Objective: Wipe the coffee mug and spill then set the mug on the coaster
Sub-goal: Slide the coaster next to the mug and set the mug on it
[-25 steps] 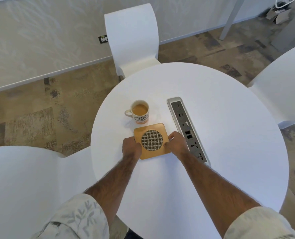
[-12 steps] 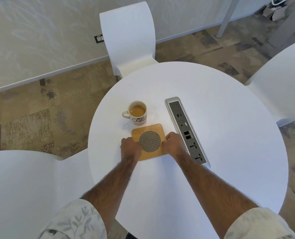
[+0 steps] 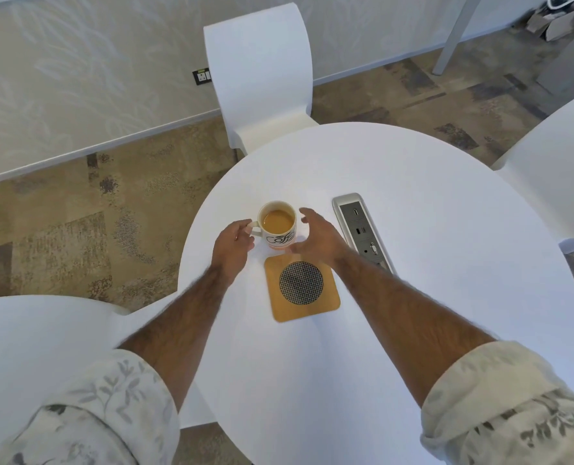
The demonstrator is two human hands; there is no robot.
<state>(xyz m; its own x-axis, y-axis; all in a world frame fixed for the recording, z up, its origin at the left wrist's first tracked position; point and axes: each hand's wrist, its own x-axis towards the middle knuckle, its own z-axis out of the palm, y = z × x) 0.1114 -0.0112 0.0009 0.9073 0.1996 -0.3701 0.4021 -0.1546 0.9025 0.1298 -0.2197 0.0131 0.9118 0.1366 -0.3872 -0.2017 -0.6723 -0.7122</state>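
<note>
We see our left hand [image 3: 232,244] pinching the handle of the white ceramic mug [image 3: 278,226] lettered "Coffee"; right hand [image 3: 317,237] wide open beside it, square wooden coaster [image 3: 301,287] and grey socket strip [image 3: 362,229] near.

From here I cannot tell whether my left hand [image 3: 232,242] grips the mug [image 3: 278,225] handle or only touches it, since the fingers cover most of the handle; my right hand [image 3: 319,237] hides the right end of the lettering on the mug, and I cannot see whether its fingertips touch the mug's wall; the same hand and forearm cover the far right corner of the coaster [image 3: 301,288] and the near end of the socket strip [image 3: 361,229]; the symbols on that strip's ports are too small to read; the worktop [image 3: 446,250] is cut off at its near edge by the picture's bottom and by my sleeves [image 3: 500,404].
</note>
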